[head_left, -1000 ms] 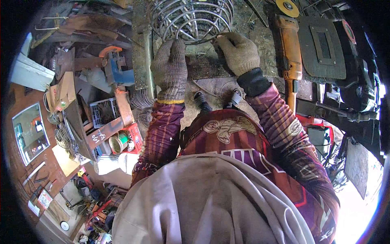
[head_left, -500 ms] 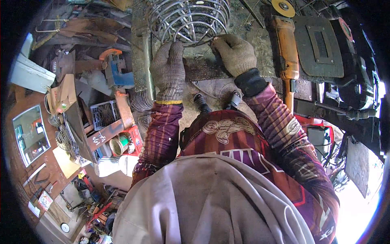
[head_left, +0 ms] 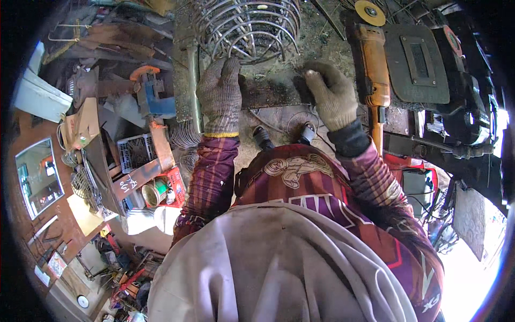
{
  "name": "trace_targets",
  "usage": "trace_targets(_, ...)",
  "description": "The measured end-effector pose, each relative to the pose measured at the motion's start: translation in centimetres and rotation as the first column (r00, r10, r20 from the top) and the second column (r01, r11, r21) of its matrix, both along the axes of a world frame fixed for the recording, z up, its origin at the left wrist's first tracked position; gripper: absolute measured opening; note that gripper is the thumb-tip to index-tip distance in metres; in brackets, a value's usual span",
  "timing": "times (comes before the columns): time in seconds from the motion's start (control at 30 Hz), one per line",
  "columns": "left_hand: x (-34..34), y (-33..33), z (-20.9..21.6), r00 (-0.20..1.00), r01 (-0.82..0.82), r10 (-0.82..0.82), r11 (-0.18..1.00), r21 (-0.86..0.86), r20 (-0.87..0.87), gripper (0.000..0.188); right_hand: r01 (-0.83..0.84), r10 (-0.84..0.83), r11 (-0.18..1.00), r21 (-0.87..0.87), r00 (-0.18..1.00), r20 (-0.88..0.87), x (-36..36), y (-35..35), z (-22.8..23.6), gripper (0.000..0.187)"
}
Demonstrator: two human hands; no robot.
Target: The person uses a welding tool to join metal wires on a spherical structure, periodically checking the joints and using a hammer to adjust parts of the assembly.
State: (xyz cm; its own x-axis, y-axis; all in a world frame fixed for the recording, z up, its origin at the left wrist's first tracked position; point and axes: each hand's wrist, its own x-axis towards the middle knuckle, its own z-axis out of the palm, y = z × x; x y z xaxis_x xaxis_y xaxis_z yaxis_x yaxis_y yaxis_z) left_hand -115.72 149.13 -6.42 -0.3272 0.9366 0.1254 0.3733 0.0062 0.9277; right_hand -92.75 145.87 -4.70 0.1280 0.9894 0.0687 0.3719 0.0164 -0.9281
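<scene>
- While I'm watching from my distant seat, the wire cage [head_left: 248, 26] is sitting at the top centre of the frame, resting on the dark workbench [head_left: 330, 51], its far part running out past the upper edge.
- Gloved left hand [head_left: 220, 91]: it is meeting the cage's lower left corner in this view, thumb and fingers lying together; whether they are clamping on a wire, I'm not able to tell.
- Gloved right hand [head_left: 332, 96]: it is hovering right of centre, apart from the cage, fingers curling and thumb standing slightly off them, nothing showing in the gap.
- On the step, I'm judging that the cage's near end is being handled, the left hand seemingly steadying it, the right one working loose beside it.
- For the move, I'm thinking it is calling for right fingertips reaching the cage's lower right corner while the left is bracing.
- On direction, I'm seeing a small near-end arch pointing its crown toward the top edge; the long axis seems to be running up the frame, though with the top being cut off, I'm not swearing to it.
- Over at upper right, an orange angle grinder [head_left: 374, 64] is lying lengthwise up the frame, its yellow disc [head_left: 370, 13] topmost.
</scene>
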Motion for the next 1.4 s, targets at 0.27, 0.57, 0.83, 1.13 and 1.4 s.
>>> trace_targets(0.27,0.7,-0.3,1.1,1.0,-0.011,0.011,1.0,0.011,0.026,0.032,-0.106,0.082,0.986,-0.131,0.981,-0.177,1.5,-3.7,2.6,0.02)
trace_targets(0.57,1.0,-0.3,2.1,0.983,-0.007,0.035,0.989,-0.151,0.181,0.024,-0.133,0.094,0.972,-0.195,0.976,-0.195,3.0,-4.7,3.4,0.02)
trace_targets(0.83,0.3,0.0,0.1,0.982,-0.004,0.021,0.996,-0.09,0.186,0.031,-0.132,0.089,0.968,-0.213,0.976,-0.198,4.0,-5.2,4.5,0.021)
trace_targets(1.13,0.3,-0.1,0.9,0.971,-0.004,0.041,0.988,-0.156,0.234,0.03,0.016,-0.047,0.979,-0.201,0.988,-0.147,5.6,-6.6,6.3,0.021)
trace_targets(1.4,-0.6,-0.4,0.5,0.967,0.109,-0.046,0.964,-0.243,0.253,0.035,0.488,-0.474,0.869,0.087,0.87,-0.136,11.8,-10.8,7.4,0.017)
